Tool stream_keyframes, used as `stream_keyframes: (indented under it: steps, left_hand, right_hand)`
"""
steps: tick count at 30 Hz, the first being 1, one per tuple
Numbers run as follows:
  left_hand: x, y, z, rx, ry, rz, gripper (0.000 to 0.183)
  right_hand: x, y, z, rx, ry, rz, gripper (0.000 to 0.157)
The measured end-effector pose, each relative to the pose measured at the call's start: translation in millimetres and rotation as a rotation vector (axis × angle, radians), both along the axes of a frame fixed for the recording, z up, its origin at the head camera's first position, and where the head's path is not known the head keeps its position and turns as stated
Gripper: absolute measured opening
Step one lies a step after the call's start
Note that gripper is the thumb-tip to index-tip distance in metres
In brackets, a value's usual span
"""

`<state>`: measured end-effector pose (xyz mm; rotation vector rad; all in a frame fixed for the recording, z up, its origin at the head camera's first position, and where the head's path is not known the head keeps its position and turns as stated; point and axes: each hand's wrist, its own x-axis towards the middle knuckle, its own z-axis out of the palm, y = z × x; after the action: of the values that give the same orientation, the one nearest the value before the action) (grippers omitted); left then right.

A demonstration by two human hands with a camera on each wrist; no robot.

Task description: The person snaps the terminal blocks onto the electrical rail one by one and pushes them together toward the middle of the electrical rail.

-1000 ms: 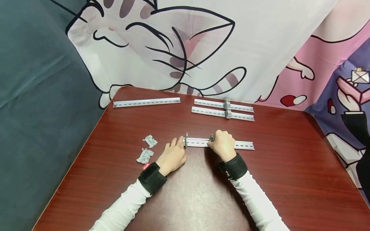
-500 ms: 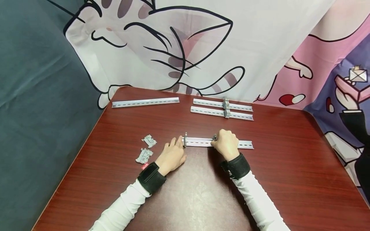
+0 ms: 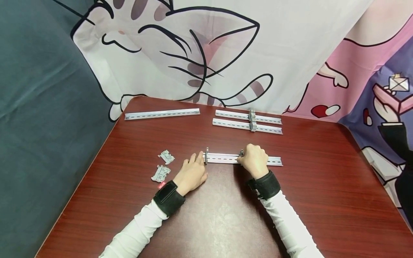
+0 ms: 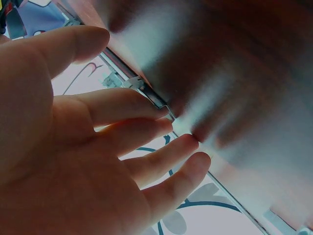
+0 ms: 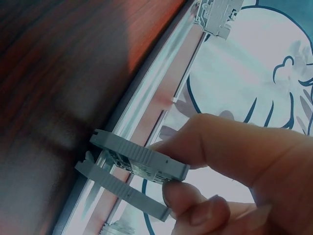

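Observation:
A slotted metal DIN rail [image 3: 222,158] lies across the table in front of me. My left hand [image 3: 191,174] touches its left end with fingertips, fingers extended, beside an upright grey terminal block [image 3: 207,156] on the rail. Over the rail's right half, my right hand [image 3: 255,160] pinches a grey terminal block [image 5: 142,155] between thumb and forefinger. Another thin grey block [image 5: 122,192] stands close beside the pinched one on the rail, in the right wrist view. From the head, the right hand hides most of these two blocks.
Two loose grey terminal blocks, an upper one [image 3: 166,157] and a lower one [image 3: 161,173], lie flat left of my left hand. Behind are a bare rail [image 3: 162,114] and two rails [image 3: 229,123] carrying blocks. A printed cloth [image 3: 290,53] hangs past the table's far edge.
My right hand has moved a little to the right along the rail, with the pinched terminal block. The left hand has stayed at the rail's left end.

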<state>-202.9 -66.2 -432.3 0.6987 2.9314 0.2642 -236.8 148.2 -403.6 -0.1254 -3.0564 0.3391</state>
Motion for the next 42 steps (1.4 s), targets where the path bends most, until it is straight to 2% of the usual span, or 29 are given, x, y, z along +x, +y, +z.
stream_keyframes:
  steps: [6, 11, 13, 17, 20, 23, 27, 31, 38, 42]
  left_hand:
    - [-0.7, -2.6, 1.0, -0.001, 0.011, 0.005, 0.061]
    - [-1.2, -4.6, 1.4, -0.005, 0.016, 0.005, 0.059]
    - [-1.1, -5.1, 1.0, -0.008, 0.020, 0.006, 0.059]
    - [-1.6, -4.5, -1.1, -0.012, 0.010, 0.011, 0.059]
    - [-1.5, -2.6, -2.5, -0.023, -0.003, 0.009, 0.058]
    - [0.0, -0.5, -2.6, -0.034, -0.007, 0.000, 0.055]
    - [3.4, 2.2, -1.4, -0.032, -0.003, -0.009, 0.042]
    - [5.2, 3.3, 0.1, -0.023, 0.004, -0.009, 0.032]
    - [5.5, 1.3, 1.5, -0.023, 0.025, 0.003, 0.031]
    - [5.6, -0.3, 2.0, -0.025, 0.029, 0.000, 0.032]
  right_hand:
    - [0.0, -1.7, 1.6, 0.016, 0.007, -0.021, 0.043]
    - [2.8, -7.1, 6.9, 0.004, 0.059, -0.033, 0.044]
    - [4.4, -14.7, 9.7, -0.019, 0.079, -0.006, 0.043]
    - [4.1, -38.9, 11.2, -0.079, 0.085, 0.103, 0.036]
    - [1.1, -60.2, 7.8, -0.105, 0.066, 0.175, 0.038]
    - [-2.3, -80.0, 1.7, -0.093, 0.049, 0.203, 0.042]
    - [-4.4, -96.4, -5.7, -0.040, 0.044, 0.186, 0.042]
    - [-4.5, -100.8, -10.8, -0.008, 0.055, 0.170, 0.034]
    - [-7.0, -103.4, -13.5, 0.001, 0.088, 0.165, 0.028]
    - [-8.0, -104.6, -12.8, 0.004, 0.073, 0.156, 0.028]
